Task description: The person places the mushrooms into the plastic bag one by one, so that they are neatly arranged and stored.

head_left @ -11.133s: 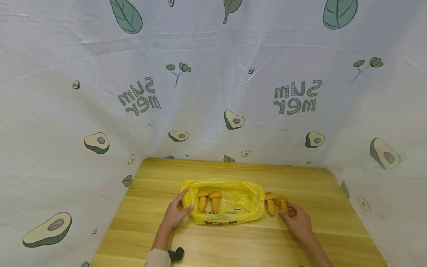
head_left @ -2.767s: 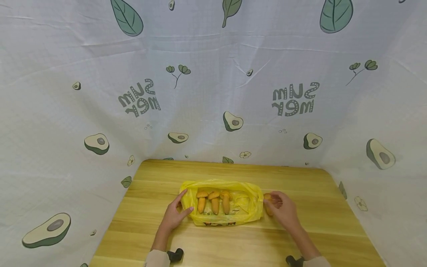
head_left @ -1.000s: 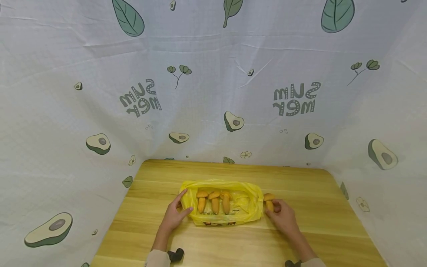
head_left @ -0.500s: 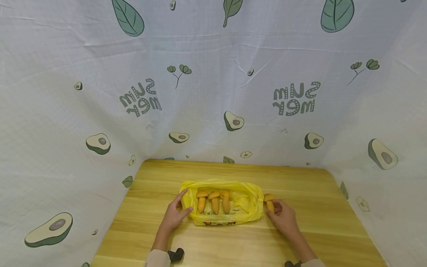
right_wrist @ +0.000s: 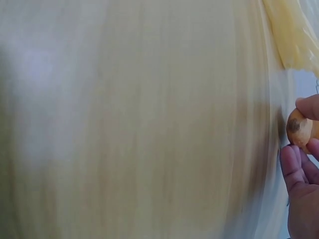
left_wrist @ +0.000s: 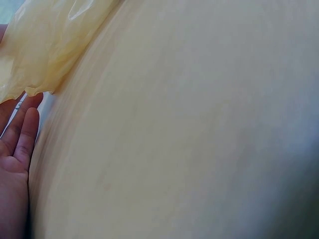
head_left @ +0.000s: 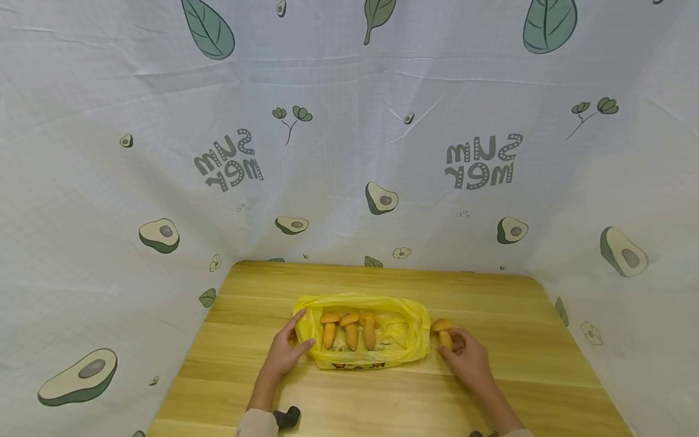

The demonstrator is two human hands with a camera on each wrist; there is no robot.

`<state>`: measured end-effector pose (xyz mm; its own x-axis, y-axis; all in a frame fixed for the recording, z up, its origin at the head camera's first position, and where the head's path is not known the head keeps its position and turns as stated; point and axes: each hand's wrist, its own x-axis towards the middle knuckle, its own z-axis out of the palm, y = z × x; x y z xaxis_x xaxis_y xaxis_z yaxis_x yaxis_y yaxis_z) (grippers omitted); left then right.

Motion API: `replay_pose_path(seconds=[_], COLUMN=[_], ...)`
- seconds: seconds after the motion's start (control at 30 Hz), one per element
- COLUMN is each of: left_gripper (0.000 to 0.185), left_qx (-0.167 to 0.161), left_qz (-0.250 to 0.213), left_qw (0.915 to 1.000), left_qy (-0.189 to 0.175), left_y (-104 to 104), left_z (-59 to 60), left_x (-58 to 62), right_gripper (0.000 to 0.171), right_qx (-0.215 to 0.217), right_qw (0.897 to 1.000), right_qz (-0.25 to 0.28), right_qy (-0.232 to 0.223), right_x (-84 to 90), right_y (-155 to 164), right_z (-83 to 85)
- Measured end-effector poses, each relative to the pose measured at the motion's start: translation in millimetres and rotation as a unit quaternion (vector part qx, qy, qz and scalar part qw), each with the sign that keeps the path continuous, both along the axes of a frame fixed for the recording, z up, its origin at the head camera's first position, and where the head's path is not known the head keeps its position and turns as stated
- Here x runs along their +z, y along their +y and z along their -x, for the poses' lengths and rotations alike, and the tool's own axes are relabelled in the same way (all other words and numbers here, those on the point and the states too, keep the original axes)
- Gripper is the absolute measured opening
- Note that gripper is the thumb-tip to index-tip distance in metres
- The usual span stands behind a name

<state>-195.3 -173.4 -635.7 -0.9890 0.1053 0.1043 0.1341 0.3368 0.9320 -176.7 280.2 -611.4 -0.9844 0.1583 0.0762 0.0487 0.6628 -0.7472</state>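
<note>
A yellow plastic bag [head_left: 377,360] lies with its mouth spread wide, and three orange-yellow mushrooms [head_left: 351,334] rest in a row inside, caps toward the back. My left hand [head_left: 283,353] holds the bag's left end, thumb over the near part of the rim and index finger at the far part. In the left wrist view, the bag [left_wrist: 55,45] hides some of its fingertips. Just right of the bag, my right hand [head_left: 468,359] pinches another mushroom [head_left: 441,326] by its stem. The right wrist view shows that stem's darkened end [right_wrist: 295,124] between thumb and fingers.
Everything sits on a light wooden table [head_left: 371,400]. A white cloth [head_left: 327,152] printed with avocados and leaves hangs behind and at both sides. Small black pieces [head_left: 287,417] show at the wrists by the sleeves.
Since the oldest frame, a third mushroom has come into the bag. My right hand has moved left to the last mushroom, whose cap now leans slightly. The left hand has stayed put.
</note>
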Motion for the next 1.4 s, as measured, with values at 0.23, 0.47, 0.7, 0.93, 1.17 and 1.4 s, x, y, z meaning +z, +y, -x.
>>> replay_pose_path(seconds=[0.23,0.47,0.7,0.93,1.17,1.4], left_gripper=[0.075,0.074,0.074,0.075,0.074,0.075], left_qx=[0.0,0.017,0.001,0.02,0.006,0.0], left_qz=[-0.005,-0.011,-0.004,-0.006,-0.001,0.008], left_qw=[0.9999,0.9997,1.0,0.9998,1.0,0.9999], left_qy=[0.012,0.012,0.003,0.001,0.004,0.015], left_y=[0.0,6.5,8.7,4.3,-1.6,0.4], left_z=[1.8,-3.2,-11.0,-1.6,2.9,1.2], left_x=[-1.7,6.4,30.2,6.1,-0.5,0.3], right_gripper=[0.044,0.045,0.043,0.043,0.043,0.045], right_qx=[-0.002,0.0,0.005,0.007,0.005,0.005], right_qw=[1.0,1.0,1.0,0.999,0.998,0.999], right_qz=[0.002,-0.001,-0.008,0.009,0.025,0.026], right_qy=[0.017,0.019,0.029,0.048,0.05,0.035], right_x=[1.7,10.8,17.1,24.6,32.2,40.0], right_y=[3.8,6.4,9.8,3.3,-5.9,-10.0], right_z=[-0.4,-1.0,2.3,2.7,4.5,9.7])
